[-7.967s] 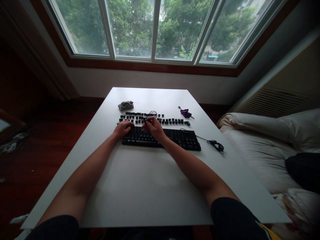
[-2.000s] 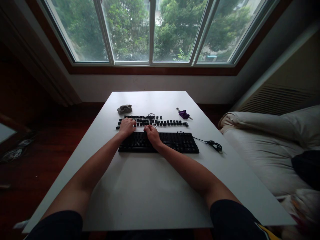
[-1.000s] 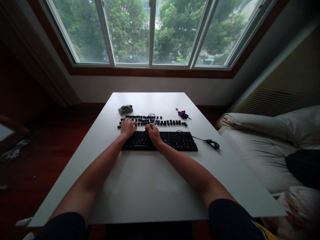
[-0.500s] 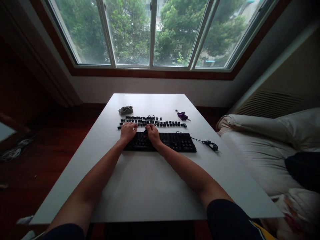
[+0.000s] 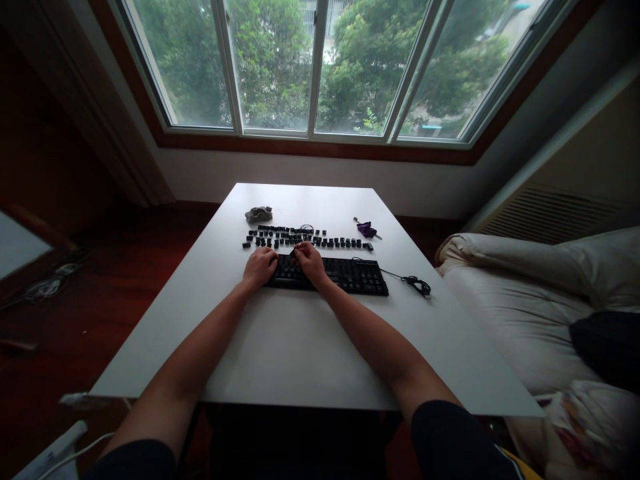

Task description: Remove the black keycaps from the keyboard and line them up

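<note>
A black keyboard [image 5: 345,275] lies across the white table [image 5: 295,347]. My left hand [image 5: 261,268] is closed at the keyboard's left end, its fingertips on the far left corner. Over the left half of the keys, my right hand [image 5: 311,261] pinches a small dark piece [image 5: 294,252]; its kind is too small and too hidden to tell. Just beyond the keyboard, loose black keycaps [image 5: 345,243] stand in several uneven rows. My hands and forearms cover part of the keyboard.
A crumpled grey cloth [image 5: 259,214] lies at the far left of the table. Far right sits a purple cloth bundle [image 5: 367,230] with a thin stick. The keyboard's coiled cable [image 5: 416,285] rests on the right. A pale sofa [image 5: 515,313] stands beside the table.
My left hand has shifted from over the keyboard's far edge to its left end. My right hand stays pinched over the keys. The camera view has shifted slightly.
</note>
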Motion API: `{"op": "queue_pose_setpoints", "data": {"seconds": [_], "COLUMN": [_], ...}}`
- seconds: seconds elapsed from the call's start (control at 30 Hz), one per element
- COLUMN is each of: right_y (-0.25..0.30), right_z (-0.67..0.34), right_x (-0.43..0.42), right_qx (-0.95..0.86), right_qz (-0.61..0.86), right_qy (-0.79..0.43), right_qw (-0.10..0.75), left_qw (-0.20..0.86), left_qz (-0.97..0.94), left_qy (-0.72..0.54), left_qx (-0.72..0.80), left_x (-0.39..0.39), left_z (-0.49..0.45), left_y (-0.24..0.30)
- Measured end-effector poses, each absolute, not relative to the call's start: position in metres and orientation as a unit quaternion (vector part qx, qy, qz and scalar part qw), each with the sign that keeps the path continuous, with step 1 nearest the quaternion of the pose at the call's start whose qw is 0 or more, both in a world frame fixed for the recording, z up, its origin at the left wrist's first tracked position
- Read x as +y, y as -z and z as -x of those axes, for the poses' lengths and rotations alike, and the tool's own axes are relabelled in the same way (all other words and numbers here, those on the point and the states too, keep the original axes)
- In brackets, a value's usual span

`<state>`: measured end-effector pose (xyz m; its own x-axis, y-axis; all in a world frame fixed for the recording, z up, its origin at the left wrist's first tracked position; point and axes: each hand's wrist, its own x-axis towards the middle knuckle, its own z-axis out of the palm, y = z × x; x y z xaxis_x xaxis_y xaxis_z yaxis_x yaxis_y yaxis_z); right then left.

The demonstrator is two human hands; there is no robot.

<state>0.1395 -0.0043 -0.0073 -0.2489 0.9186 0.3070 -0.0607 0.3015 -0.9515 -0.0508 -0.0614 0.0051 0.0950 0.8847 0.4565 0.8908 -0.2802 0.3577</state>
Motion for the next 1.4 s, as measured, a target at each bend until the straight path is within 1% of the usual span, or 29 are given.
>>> {"op": "queue_pose_setpoints", "data": {"seconds": [0.17,0.33,0.5,0.9,1.0,1.2,1.4], "right_y": [0.004,-0.001,-0.004,0.006,0.001,-0.013,-0.022], "right_z": [-0.148,-0.147,-0.149,-0.142,-0.139,-0.141,-0.145], "right_x": [-0.011,-0.017,-0.017,0.002,-0.004,-0.029,-0.038], "right_qx": [-0.682,-0.709,-0.701,-0.719,-0.744,-0.804,-0.798], "right_qz": [0.348,0.353,0.356,0.399,0.379,0.318,0.328], "right_qy": [-0.416,-0.38,-0.382,-0.384,-0.369,-0.296,-0.308], "right_qw": [0.491,0.478,0.486,0.42,0.409,0.406,0.402], "left_qw": [0.018,0.027,0.023,0.013,0.008,0.002,-0.012], "left_qz": [0.748,0.753,0.756,0.756,0.757,0.757,0.755], "left_qy": [0.304,0.294,0.286,0.277,0.272,0.276,0.29], "left_qx": [-0.59,-0.588,-0.589,-0.593,-0.594,-0.592,-0.588], "left_x": [-0.062,-0.063,-0.064,-0.06,-0.062,-0.062,-0.061], "left_z": [0.05,0.048,0.046,0.047,0.048,0.049,0.049], "left_y": [-0.004,-0.003,-0.005,-0.007,-0.008,-0.01,-0.013]}}
